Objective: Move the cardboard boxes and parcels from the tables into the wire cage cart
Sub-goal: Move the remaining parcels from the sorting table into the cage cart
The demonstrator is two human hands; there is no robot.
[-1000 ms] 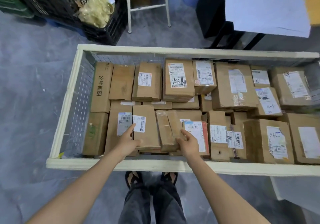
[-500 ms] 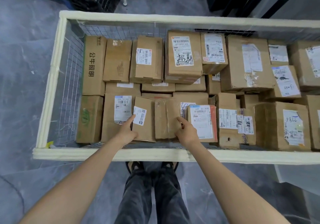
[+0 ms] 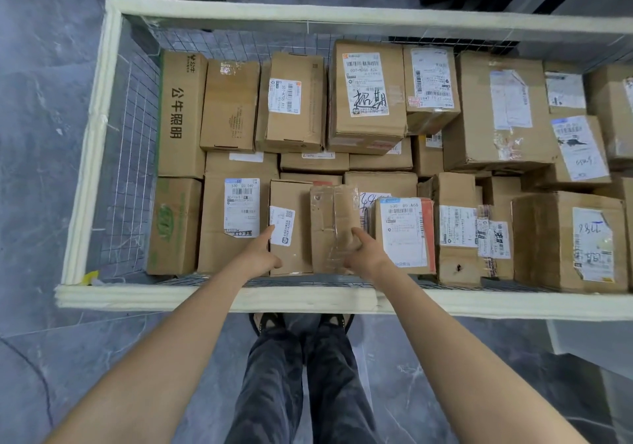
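Boxes (image 3: 366, 94) fill the cart (image 3: 239, 298), its right end cut off. Left hand (image 3: 258, 256) grips the labelled box (image 3: 294, 255) by the near rail, right hand (image 3: 366, 255) the taped box (image 3: 332, 224) touching it; most fingers hidden between boxes.

The person is wearing loose dark grey trousers (image 3: 301, 392) in a washed, mottled fabric that is creasing along both legs. On the feet they are wearing black open sandals (image 3: 268, 323) with broad crossing straps, only the front parts showing. The left forearm (image 3: 164, 358) and the right forearm (image 3: 455, 358) are showing bare down to the left hand (image 3: 260, 255) and the right hand (image 3: 364, 255).
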